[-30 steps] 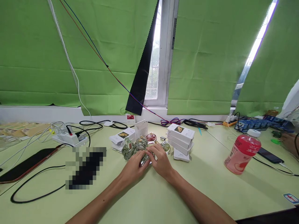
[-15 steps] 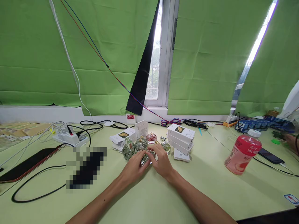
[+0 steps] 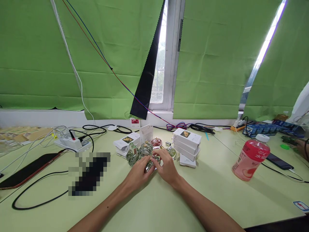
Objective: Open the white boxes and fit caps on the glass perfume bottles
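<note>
My left hand [image 3: 138,168] is closed around a small shiny glass bottle [image 3: 149,164], which looks like a perfume bottle. My right hand [image 3: 167,167] curls over the bottle's top from the other side, thumb and fingertips pinched there; the exact part they grip is partly hidden. Just beyond my hands stand ribbed glass bottles [image 3: 134,155], a pink bottle [image 3: 156,142] and a pale yellow bottle [image 3: 172,152]. A loose silver cap [image 3: 168,143] rests behind my right hand.
White boxes [image 3: 126,140] lie at left; another stack of white boxes [image 3: 187,141] stands at right. Farther right are a pink drink bottle [image 3: 251,158] and a phone [image 3: 280,161]. A power strip [image 3: 74,144], cables and a large phone [image 3: 29,169] occupy the left. Another person's hand [image 3: 302,148] shows at the right edge.
My right fingers have shifted very slightly at the top of the bottle. My left hand and the things on the table look the same.
</note>
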`<state>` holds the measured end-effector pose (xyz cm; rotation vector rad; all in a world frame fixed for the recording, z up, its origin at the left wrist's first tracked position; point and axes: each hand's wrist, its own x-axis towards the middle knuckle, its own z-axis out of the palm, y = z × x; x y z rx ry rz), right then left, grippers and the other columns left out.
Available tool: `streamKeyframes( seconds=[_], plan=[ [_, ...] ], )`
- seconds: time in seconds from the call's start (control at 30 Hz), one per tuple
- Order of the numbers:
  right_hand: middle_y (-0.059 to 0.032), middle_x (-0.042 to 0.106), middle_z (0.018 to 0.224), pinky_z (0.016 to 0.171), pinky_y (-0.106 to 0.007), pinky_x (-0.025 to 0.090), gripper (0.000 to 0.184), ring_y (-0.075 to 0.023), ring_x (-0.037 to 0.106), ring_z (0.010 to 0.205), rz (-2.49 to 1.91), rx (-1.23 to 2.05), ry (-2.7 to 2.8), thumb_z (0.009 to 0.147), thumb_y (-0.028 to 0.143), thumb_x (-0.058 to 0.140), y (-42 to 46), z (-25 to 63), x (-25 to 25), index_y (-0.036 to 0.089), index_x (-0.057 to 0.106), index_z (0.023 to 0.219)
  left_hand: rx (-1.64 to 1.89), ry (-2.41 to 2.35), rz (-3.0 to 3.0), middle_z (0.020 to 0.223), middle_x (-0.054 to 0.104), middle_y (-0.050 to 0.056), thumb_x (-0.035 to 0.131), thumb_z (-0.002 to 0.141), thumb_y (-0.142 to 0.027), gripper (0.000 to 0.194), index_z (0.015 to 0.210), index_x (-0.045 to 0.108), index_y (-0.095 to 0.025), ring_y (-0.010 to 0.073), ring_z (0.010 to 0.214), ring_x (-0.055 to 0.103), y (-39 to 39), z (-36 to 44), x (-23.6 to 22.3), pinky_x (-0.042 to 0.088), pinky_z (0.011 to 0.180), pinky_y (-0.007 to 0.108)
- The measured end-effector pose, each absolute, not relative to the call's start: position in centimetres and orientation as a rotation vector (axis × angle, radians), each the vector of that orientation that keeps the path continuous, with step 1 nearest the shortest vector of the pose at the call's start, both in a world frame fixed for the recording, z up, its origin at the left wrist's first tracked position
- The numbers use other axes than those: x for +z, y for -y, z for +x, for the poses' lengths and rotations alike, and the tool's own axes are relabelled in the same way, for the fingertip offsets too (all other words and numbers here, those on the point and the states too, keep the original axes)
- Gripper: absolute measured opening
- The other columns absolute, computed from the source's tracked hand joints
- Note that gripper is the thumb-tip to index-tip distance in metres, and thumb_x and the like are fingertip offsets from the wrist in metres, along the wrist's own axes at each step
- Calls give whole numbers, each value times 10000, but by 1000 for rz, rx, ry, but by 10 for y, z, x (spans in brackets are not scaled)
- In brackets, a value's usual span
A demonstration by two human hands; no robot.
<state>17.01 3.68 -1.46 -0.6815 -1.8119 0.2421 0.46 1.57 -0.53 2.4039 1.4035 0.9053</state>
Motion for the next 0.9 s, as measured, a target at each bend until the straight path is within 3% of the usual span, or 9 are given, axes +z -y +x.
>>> streamKeyframes(
  seconds=[0.4, 0.63, 0.9],
  plan=[
    [-72, 665, 988, 802, -368, 506, 156, -240, 585, 953, -708, 267, 1812, 936, 169, 590, -33, 171, -11, 223, 617, 1080, 875, -1423, 2417, 887, 624, 37, 432, 976, -344, 199, 907, 550, -200, 190, 749, 585, -15, 5, -4, 459, 699, 320],
    [-76, 691, 1035, 843, -372, 519, 197, -231, 602, 980, -620, 247, 1799, 975, 144, 527, -34, 171, -9, 233, 644, 1106, 884, -1417, 2412, 901, 649, 46, 452, 978, -363, 211, 972, 581, -197, 200, 762, 597, -14, 5, -2, 464, 702, 328],
    [-76, 704, 962, 844, -383, 524, 200, -223, 621, 933, -557, 247, 1767, 975, 113, 513, -39, 168, -12, 222, 679, 998, 917, -1408, 2397, 934, 676, 56, 490, 962, -363, 245, 1078, 620, -191, 205, 751, 610, -16, 5, -5, 480, 702, 333]
  ],
)
